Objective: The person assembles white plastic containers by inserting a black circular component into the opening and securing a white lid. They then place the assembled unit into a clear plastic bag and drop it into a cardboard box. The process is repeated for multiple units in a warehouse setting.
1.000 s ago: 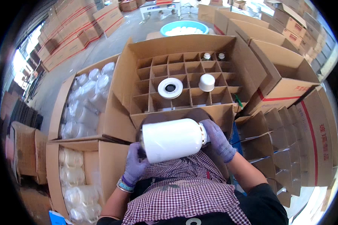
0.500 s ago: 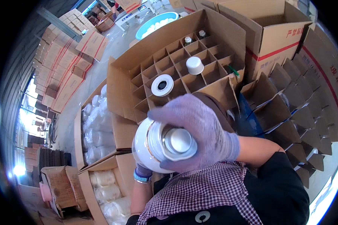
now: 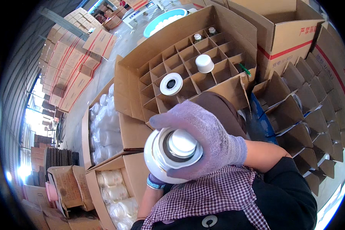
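Observation:
A glossy white vacuum flask (image 3: 152, 163) is tilted up toward me in front of my chest. It has a white collar with a spout lip and a white round stopper (image 3: 181, 142) in its mouth. My gloved right hand (image 3: 203, 143) is closed around the collar, thumb and fingers on opposite sides. My left hand (image 3: 157, 179), also gloved, is at the flask's underside, mostly hidden behind it. Just beyond, a white ring-shaped part (image 3: 165, 86) and a white cup-like cap (image 3: 204, 63) rest on the cardboard dividers of an open carton (image 3: 131, 92).
Two bottles with white caps (image 3: 197, 37) stand in the carton's far cells. Cartons of plastic-wrapped white pieces (image 3: 108, 130) are at left. At right are another divided carton (image 3: 287, 111) and a tall open box (image 3: 291, 42). A blue basin (image 3: 149, 28) holds white pieces at the back.
The flask's mouth has turned to face me more directly, and a dark gap now shows around the stopper. My right hand stays on the collar. The whole view has shifted slightly.

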Available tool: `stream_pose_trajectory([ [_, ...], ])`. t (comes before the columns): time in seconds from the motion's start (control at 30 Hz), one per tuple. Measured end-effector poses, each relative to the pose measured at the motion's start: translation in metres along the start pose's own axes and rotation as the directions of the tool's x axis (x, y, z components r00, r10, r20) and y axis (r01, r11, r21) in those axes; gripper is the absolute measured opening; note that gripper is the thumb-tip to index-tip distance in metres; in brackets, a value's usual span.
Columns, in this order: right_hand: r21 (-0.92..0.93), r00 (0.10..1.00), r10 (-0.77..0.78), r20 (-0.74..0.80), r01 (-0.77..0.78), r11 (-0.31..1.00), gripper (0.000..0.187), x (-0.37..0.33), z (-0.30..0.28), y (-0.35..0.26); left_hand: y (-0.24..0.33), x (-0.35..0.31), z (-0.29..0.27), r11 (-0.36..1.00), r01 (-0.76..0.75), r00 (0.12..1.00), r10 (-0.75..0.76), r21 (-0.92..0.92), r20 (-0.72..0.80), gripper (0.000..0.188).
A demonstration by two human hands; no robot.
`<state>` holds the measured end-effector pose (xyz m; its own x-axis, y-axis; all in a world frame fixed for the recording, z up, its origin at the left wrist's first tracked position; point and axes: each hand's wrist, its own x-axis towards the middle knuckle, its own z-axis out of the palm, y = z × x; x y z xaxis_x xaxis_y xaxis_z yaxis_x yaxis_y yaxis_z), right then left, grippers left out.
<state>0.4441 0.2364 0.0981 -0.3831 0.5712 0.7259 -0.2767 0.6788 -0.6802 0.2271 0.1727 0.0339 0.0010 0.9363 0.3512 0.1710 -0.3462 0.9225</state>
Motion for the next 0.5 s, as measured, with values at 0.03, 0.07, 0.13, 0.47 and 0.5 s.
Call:
stream_pose_trajectory([
  [0.03, 0.023, 0.999, -0.002, 0.036, 0.001, 1.0, 0.093, 0.0, 0.0, 0.001, -0.001, -0.002, 0.002, 1.0, 0.007, 1.0, -0.007, -0.011, 0.0, 0.073],
  [0.07, 0.045, 0.997, -0.005, 0.072, 0.001, 0.999, 0.094, 0.0, 0.0, 0.002, -0.001, -0.004, 0.002, 1.0, 0.01, 1.0, -0.01, -0.018, -0.001, 0.073],
  [0.13, 0.011, 0.986, -0.049, 0.159, 0.048, 0.999, 0.095, 0.002, 0.001, 0.0, -0.002, -0.007, 0.002, 0.999, 0.016, 1.0, -0.017, -0.033, -0.012, 0.073],
  [0.47, -0.061, 0.993, -0.08, -0.087, 0.074, 0.995, 0.085, -0.003, 0.026, 0.002, -0.007, -0.016, -0.004, 0.997, 0.021, 0.997, -0.027, -0.08, -0.074, 0.075],
  [0.5, -0.073, 0.991, -0.095, -0.093, 0.088, 0.993, 0.084, -0.001, 0.027, 0.0, -0.009, -0.019, -0.006, 0.996, 0.026, 0.996, -0.033, -0.086, -0.082, 0.075],
])
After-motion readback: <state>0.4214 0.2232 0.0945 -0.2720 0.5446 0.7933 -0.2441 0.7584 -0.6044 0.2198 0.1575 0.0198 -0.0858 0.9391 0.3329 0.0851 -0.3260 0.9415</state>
